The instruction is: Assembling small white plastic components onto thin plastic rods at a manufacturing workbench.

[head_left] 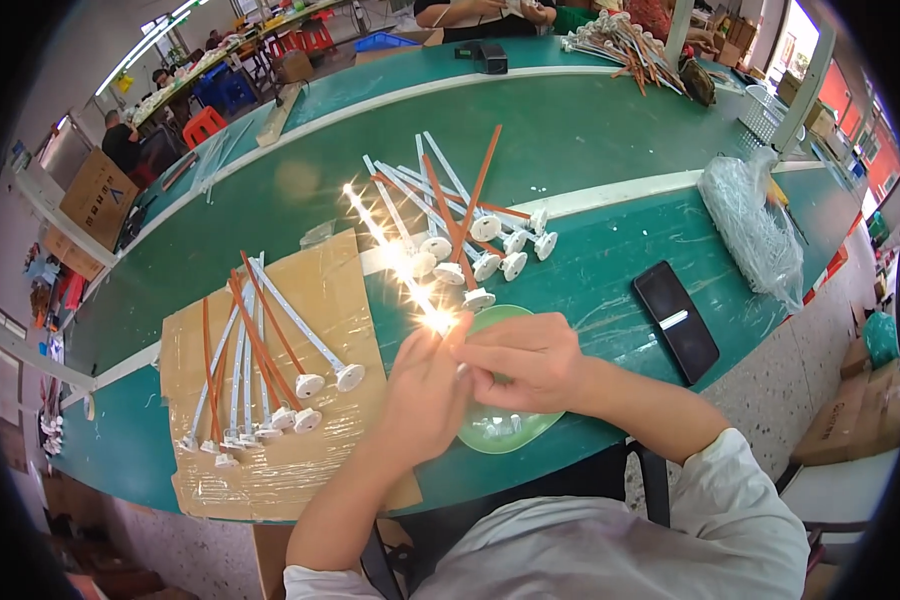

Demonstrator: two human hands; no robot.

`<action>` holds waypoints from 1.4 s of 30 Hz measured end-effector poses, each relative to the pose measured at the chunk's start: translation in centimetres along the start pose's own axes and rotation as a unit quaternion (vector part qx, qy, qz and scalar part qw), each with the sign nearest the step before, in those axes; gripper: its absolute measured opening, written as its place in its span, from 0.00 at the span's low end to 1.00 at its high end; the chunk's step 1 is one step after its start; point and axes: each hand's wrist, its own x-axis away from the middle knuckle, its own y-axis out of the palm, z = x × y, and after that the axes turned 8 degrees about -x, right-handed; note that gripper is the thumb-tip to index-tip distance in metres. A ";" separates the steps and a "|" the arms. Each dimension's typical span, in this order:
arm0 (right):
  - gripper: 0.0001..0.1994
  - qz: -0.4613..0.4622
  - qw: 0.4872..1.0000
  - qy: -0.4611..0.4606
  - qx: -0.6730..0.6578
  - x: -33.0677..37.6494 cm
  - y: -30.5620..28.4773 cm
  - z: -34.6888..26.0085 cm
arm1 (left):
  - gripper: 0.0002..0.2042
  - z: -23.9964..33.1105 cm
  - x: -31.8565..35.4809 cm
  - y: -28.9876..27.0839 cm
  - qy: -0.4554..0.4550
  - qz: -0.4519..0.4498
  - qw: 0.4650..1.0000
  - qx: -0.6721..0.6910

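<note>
A brightly lit LED strip (378,228) slants up and away to the left from my fingertips, its glare washing out the details around it. My left hand (422,395) is closed around its near end. Pressed up beside it, my right hand (530,362) has its thumb and fingers pinched together; whatever is between them is hidden. Beneath the right hand lies a light green dish (510,440) with a few small clear pieces in it. Just beyond my hands, white and orange strips with round white bases (485,228) lie in a loose heap.
More such strips (260,350) lie on a flat cardboard sheet (360,470) at left. A black phone (676,322) and a clear plastic bag (755,235) are on the green table's right side. Across it lie a black device (482,57) and a strip pile (625,48), near another person.
</note>
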 end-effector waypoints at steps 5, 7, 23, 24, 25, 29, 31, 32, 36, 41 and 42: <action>0.13 -0.038 0.994 0.050 -0.085 -0.1 -0.5 1.0 | 0.28 -0.9 -0.1 0.6 -0.017 0.037 0.998 0.054; 0.13 -0.052 0.991 0.061 -0.105 0.0 -0.5 1.0 | 0.28 -0.8 0.0 0.4 -0.009 0.046 0.997 0.062; 0.10 -0.233 0.953 0.189 0.032 -0.1 -1.2 1.6 | 0.17 -2.5 -0.2 0.3 -0.031 0.030 0.999 -0.026; 0.10 -0.261 0.944 0.198 0.026 0.0 -1.0 1.6 | 0.16 -2.6 -0.1 0.5 -0.041 0.021 0.999 -0.003; 0.10 -0.263 0.943 0.201 0.024 0.3 -0.9 1.7 | 0.16 -2.9 0.0 0.7 -0.044 0.019 0.999 0.000; 0.09 -0.289 0.936 0.198 0.043 0.9 -1.0 1.7 | 0.14 -3.0 0.0 0.8 -0.048 0.021 0.998 0.026; 0.08 -0.292 0.935 0.195 0.044 0.8 -1.1 1.6 | 0.14 -2.8 0.0 0.8 -0.048 0.012 0.998 0.026; 0.07 -0.294 0.934 0.199 0.043 0.8 -1.0 1.6 | 0.14 -2.9 0.0 0.8 -0.043 0.011 0.999 0.023; 0.05 -0.298 0.934 0.193 0.047 1.1 -1.0 1.9 | 0.12 -2.9 0.0 0.8 -0.046 -0.021 0.999 0.000; 0.06 -0.274 0.942 0.194 0.030 1.1 -0.8 1.6 | 0.13 -3.0 0.1 0.8 -0.034 -0.015 0.999 -0.011; 0.07 -0.265 0.945 0.192 0.022 1.1 -0.7 1.5 | 0.13 -3.0 0.2 0.9 -0.028 -0.009 1.000 -0.011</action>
